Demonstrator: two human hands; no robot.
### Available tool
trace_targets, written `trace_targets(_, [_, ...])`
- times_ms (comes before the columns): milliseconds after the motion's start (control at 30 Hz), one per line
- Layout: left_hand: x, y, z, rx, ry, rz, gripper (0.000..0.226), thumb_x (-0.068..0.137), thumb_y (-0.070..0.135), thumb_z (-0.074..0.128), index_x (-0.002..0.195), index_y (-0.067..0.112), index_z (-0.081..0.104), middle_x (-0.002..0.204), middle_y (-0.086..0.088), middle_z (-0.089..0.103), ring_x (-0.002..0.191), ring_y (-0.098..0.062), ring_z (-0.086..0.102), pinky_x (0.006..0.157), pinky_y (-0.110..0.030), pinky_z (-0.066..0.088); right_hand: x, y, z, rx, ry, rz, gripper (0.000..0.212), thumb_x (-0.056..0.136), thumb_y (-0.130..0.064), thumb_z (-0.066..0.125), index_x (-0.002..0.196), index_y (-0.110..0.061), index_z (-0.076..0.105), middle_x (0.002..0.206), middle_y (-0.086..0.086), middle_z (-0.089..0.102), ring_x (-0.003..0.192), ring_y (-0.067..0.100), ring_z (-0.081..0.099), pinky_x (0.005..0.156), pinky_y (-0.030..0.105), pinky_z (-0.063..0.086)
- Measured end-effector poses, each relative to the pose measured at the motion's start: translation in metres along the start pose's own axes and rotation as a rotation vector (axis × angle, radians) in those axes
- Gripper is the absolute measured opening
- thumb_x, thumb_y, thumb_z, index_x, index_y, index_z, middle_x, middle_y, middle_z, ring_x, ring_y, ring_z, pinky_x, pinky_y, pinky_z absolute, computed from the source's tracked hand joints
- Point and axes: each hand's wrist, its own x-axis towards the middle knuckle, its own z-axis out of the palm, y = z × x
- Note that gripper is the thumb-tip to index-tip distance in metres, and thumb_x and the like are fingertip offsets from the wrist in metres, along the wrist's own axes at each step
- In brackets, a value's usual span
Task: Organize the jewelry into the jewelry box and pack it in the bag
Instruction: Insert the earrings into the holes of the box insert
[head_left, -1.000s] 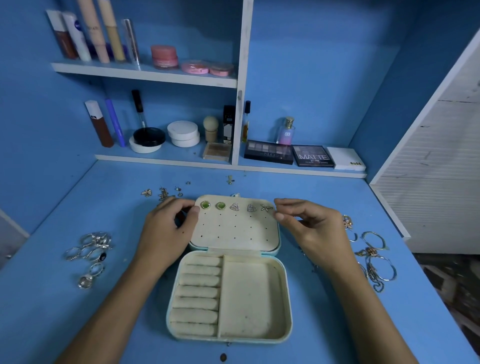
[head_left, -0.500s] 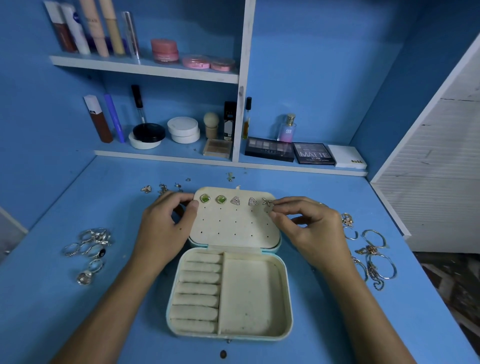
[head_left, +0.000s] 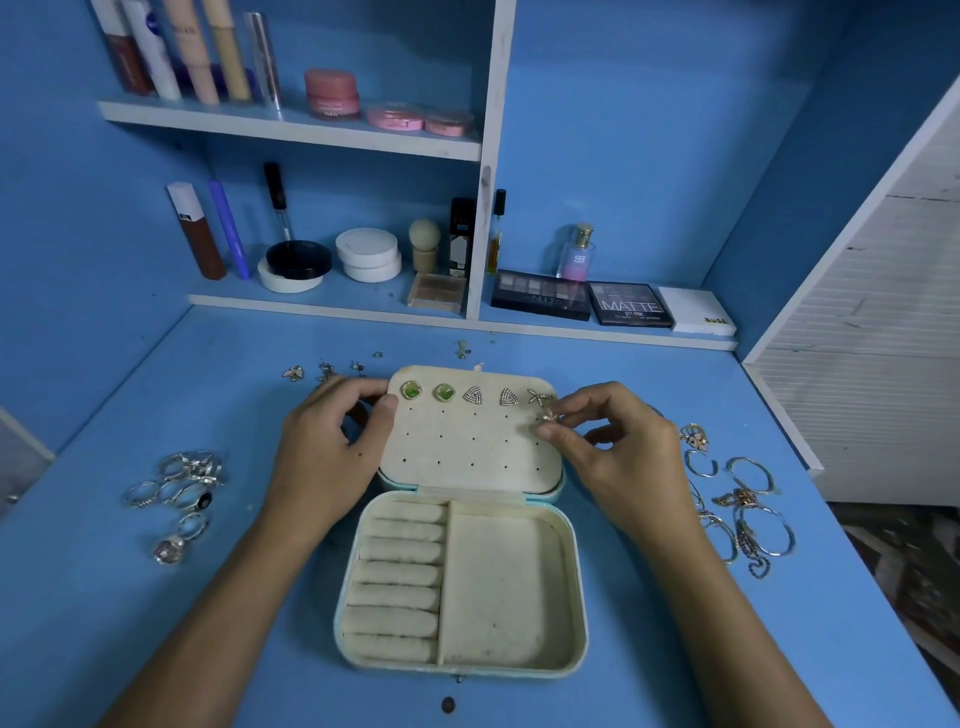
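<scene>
An open cream jewelry box lies on the blue desk, its lid flat behind the base. Several earrings are pinned along the lid's top row: two green ones, two triangular ones and a star-shaped one. My left hand grips the lid's left edge. My right hand pinches a small sparkly earring against the lid's right side, just below the star one. The base has ring rolls on the left and an empty compartment on the right. No bag is in view.
Several rings lie at the left of the desk. Bracelets and chains lie at the right. Loose earrings are scattered behind the box. Shelves with cosmetics and palettes stand at the back. A white slatted panel is at the right.
My right hand has moved slightly down the lid's right edge, now pinching an earring below the star one. The left hand stays on the lid's left edge.
</scene>
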Motion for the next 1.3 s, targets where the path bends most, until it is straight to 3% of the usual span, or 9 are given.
trace_targets(233, [-0.0002, -0.0010, -0.0005, 0.012, 0.006, 0.019, 0.011, 0.094, 0.014, 0.065, 0.102, 0.016, 0.072, 0.094, 0.010, 0.066, 0.086, -0.002, 0.059, 0.065, -0.010, 0.042, -0.0001, 0.0035, 0.0019, 0.021, 0.023, 0.014, 0.023, 0.072, -0.018, 0.088, 0.079, -0.013, 0.067, 0.086, -0.015, 0.073, 0.080, 0.007, 0.070, 0.070, 0.018, 0.053])
trace_targets(400, [-0.0001, -0.0017, -0.0007, -0.013, 0.003, 0.023, 0.017, 0.093, 0.026, 0.061, 0.103, 0.018, 0.072, 0.095, 0.011, 0.066, 0.085, -0.003, 0.059, 0.066, -0.014, 0.044, -0.0007, 0.0024, 0.0047, 0.025, 0.022, 0.001, 0.023, 0.071, -0.021, 0.088, 0.076, -0.015, 0.066, 0.084, -0.014, 0.074, 0.083, 0.009, 0.070, 0.070, 0.021, 0.053])
trace_targets(600, [-0.0003, -0.0003, -0.0011, -0.005, 0.003, 0.017, 0.012, 0.094, 0.022, 0.064, 0.103, 0.017, 0.072, 0.095, 0.008, 0.066, 0.086, -0.003, 0.059, 0.066, -0.009, 0.042, -0.0020, 0.0014, 0.0071, -0.004, 0.047, -0.040, 0.019, 0.071, -0.021, 0.088, 0.076, -0.014, 0.071, 0.083, -0.013, 0.074, 0.076, 0.012, 0.070, 0.068, 0.024, 0.055])
trace_targets(867, [-0.0008, 0.0007, -0.0015, -0.001, 0.002, 0.018, 0.012, 0.093, 0.016, 0.065, 0.102, 0.017, 0.072, 0.095, 0.008, 0.066, 0.086, -0.002, 0.059, 0.066, -0.011, 0.042, -0.0015, 0.0012, 0.0076, -0.056, 0.053, -0.081, 0.013, 0.072, -0.020, 0.088, 0.078, -0.016, 0.077, 0.085, -0.012, 0.074, 0.074, 0.007, 0.068, 0.066, 0.016, 0.051])
trace_targets(1033, [-0.0002, 0.0005, -0.0014, 0.003, 0.006, 0.019, 0.011, 0.094, 0.018, 0.065, 0.103, 0.017, 0.072, 0.095, 0.008, 0.066, 0.087, -0.001, 0.059, 0.067, -0.009, 0.042, -0.0003, 0.0034, 0.0097, -0.132, 0.015, -0.162, 0.016, 0.073, -0.030, 0.083, 0.083, -0.018, 0.081, 0.091, -0.008, 0.071, 0.083, 0.002, 0.064, 0.067, 0.007, 0.042])
trace_targets(1133, [-0.0005, 0.0005, -0.0017, -0.007, 0.003, 0.031, 0.016, 0.092, 0.027, 0.062, 0.102, 0.018, 0.072, 0.094, 0.008, 0.066, 0.087, 0.000, 0.059, 0.067, -0.009, 0.042, -0.0005, 0.0011, 0.0090, -0.094, 0.021, -0.106, 0.015, 0.074, -0.023, 0.086, 0.088, -0.019, 0.081, 0.093, -0.002, 0.064, 0.077, 0.009, 0.060, 0.062, 0.010, 0.040])
trace_targets(1300, [-0.0008, 0.0007, -0.0027, -0.006, 0.003, 0.025, 0.011, 0.093, 0.015, 0.065, 0.102, 0.017, 0.072, 0.094, 0.008, 0.067, 0.087, -0.004, 0.059, 0.067, -0.012, 0.044, 0.0015, -0.0038, 0.0054, 0.082, 0.069, 0.161, 0.017, 0.088, -0.021, 0.073, 0.105, -0.025, 0.071, 0.105, -0.005, 0.065, 0.078, 0.010, 0.062, 0.066, 0.016, 0.049])
